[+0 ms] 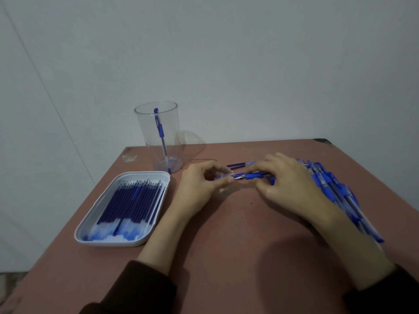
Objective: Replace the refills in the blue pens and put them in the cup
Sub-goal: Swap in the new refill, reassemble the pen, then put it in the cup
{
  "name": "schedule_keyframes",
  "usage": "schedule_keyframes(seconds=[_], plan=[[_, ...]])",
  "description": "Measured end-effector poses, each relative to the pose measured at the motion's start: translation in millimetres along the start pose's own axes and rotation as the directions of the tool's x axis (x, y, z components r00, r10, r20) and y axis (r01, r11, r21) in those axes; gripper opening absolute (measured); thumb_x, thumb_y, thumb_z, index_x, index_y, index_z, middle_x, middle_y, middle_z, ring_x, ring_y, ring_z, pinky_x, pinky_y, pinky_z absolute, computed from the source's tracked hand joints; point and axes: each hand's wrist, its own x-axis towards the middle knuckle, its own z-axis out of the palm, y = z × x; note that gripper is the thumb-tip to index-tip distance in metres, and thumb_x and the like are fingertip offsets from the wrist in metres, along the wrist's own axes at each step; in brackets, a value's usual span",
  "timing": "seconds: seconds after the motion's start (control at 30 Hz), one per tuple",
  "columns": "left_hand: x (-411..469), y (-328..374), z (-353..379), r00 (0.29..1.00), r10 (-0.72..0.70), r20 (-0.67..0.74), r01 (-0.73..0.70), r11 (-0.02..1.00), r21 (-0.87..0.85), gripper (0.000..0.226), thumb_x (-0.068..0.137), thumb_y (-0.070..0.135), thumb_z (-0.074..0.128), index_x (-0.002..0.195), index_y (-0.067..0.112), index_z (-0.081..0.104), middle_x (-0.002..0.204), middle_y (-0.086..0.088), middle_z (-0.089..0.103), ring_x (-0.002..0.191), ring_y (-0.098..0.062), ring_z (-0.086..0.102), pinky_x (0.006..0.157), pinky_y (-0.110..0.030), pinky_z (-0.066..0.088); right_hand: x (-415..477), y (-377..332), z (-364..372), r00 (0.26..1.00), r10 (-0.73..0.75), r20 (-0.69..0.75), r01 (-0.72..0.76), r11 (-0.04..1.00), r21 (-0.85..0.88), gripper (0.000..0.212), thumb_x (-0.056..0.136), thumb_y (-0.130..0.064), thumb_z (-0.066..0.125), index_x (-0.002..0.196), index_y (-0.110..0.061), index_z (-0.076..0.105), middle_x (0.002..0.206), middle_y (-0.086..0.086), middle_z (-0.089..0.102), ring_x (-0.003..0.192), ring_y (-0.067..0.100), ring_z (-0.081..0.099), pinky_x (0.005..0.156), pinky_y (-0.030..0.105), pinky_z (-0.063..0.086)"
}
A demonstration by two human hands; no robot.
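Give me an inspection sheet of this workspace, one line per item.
Surface: reddish-brown table, scuffed at far left corner.
Job's things: clear cup holding one blue pen; white tray of refills; pile of blue pens at right; a loose pen behind the hands.
Clutter: nothing seen.
Grippers: left hand and right hand both pinch one held pen between them.
Cables: nothing seen.
Surroundings: pale wall behind the table.

Dark brown sleeves (140,288); left hand (199,189), right hand (292,189) bare.
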Motion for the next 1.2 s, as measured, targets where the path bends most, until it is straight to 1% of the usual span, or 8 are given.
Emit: schedule_keyframes(seconds=[0.27,0.47,0.63,0.7,0.8,0.97,1.07,1.2], plan=[[1,0,-3,1.000,-0.010,-0.016,0.010,1.000,0.000,0.020,0.074,0.015,0.079,0.075,0.032,0.070,0.063,0.011,0.063,0.058,0.001,0.052,0.060,-0.012,0.041,-1,2,-3,0.998,0.028,-0.054,-0.030,0.999,-0.033,0.022,0.080,-0.017,0.059,0.096,-0.026,0.071,0.074,-0.015,0.050,0.079,0.009,0.041,0.068,0.024,0.026],[-1,1,4,0.999,-0.010,0.048,0.012,0.999,-0.042,0.014,0.074,0.016,0.079,0.084,0.023,0.075,0.071,0.000,0.071,0.068,-0.016,0.065,0.072,-0.033,0.053,-1,-1,5,1.000,-0.026,-0.001,0.026,0.995,0.092,0.023,0.083,-0.015,0.062,0.101,-0.026,0.070,0.074,-0.022,0.049,0.075,0.002,0.046,0.069,0.017,0.034],[-1,-1,7,1.000,0.001,0.029,0.000,0.999,-0.035,0.012,0.074,0.019,0.079,0.085,0.022,0.076,0.073,-0.005,0.072,0.072,-0.030,0.066,0.073,-0.041,0.053,0,-1,7,0.997,0.073,0.017,-0.075,0.967,0.244,0.013,0.083,-0.018,0.069,0.091,-0.028,0.071,0.083,-0.009,0.059,0.077,0.003,0.053,0.066,0.007,0.037],[0,-1,6,0.999,0.017,0.030,-0.016,0.999,-0.039,0.013,0.074,0.018,0.079,0.086,0.021,0.076,0.074,-0.003,0.072,0.071,-0.026,0.066,0.073,-0.040,0.053,1,0,7,0.996,0.091,0.025,-0.094,0.950,0.297,0.013,0.083,-0.018,0.070,0.091,-0.028,0.073,0.084,-0.006,0.061,0.077,0.006,0.056,0.067,0.011,0.041],[1,2,5,0.999,0.030,0.013,-0.028,0.995,-0.091,0.013,0.074,0.013,0.078,0.086,0.018,0.076,0.076,-0.005,0.072,0.065,-0.011,0.062,0.067,-0.029,0.052,3,0,9,0.996,0.092,-0.008,-0.083,0.934,0.347,0.013,0.082,-0.017,0.071,0.089,-0.027,0.073,0.085,-0.002,0.064,0.078,0.009,0.058,0.069,0.021,0.045],[0,2,3,1.000,0.013,0.025,-0.010,0.994,-0.109,0.013,0.075,0.011,0.078,0.081,0.022,0.075,0.072,-0.005,0.071,0.064,-0.010,0.060,0.066,-0.026,0.048,3,-1,14,0.998,0.063,-0.008,-0.056,0.928,0.368,0.017,0.082,-0.014,0.070,0.084,-0.031,0.070,0.086,0.002,0.065,0.078,0.012,0.059,0.068,0.021,0.044],[0,5,3,1.000,-0.014,0.001,0.014,0.978,-0.207,0.014,0.076,0.008,0.075,0.083,0.020,0.074,0.075,0.003,0.072,0.071,-0.006,0.064,0.070,-0.019,0.052,4,-5,15,0.994,0.100,-0.030,-0.074,0.879,0.471,0.009,0.083,-0.013,0.070,0.087,-0.021,0.072,0.083,-0.006,0.069,0.077,0.006,0.062,0.067,0.012,0.045],[0,15,10,0.990,-0.076,-0.117,0.014,0.888,-0.459,0.023,0.081,0.000,0.069,0.100,0.012,0.065,0.080,-0.011,0.070,0.081,-0.021,0.068,0.077,-0.028,0.057,3,-16,17,0.989,0.104,-0.102,-0.032,0.840,0.542,0.016,0.086,-0.006,0.064,0.095,-0.018,0.069,0.081,-0.017,0.067,0.075,-0.006,0.060,0.067,0.007,0.042]])
